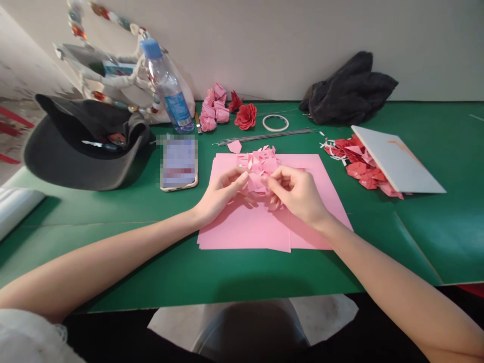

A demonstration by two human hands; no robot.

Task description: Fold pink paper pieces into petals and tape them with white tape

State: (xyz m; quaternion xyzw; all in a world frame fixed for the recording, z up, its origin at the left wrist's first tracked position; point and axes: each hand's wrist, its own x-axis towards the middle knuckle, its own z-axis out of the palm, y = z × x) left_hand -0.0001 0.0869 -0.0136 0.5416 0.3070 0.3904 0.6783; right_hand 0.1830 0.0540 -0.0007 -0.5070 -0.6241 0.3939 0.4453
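Observation:
Both hands meet over a stack of pink paper sheets (245,229), at a loose heap of cut pink paper petals (264,157). My left hand (223,191) is closed at the heap's left side, thumb and fingers pinching a pink paper petal. From the right, my right hand (298,191) pinches at the same small piece between thumb and forefinger, its other fingers curled. Pink paper behind the fingertips blends with the piece, so its edges are hard to make out. One single pink petal (235,146) lies just beyond the stack.
Behind lie thin wires (264,137), a tape roll (276,123), pink paper roses (215,108) and a red rose (245,116). Left are a phone (179,162), bottle (176,101) and cap (83,161). Right, a white board (401,164) leans over red petals (359,166); black cloth (348,96) lies behind.

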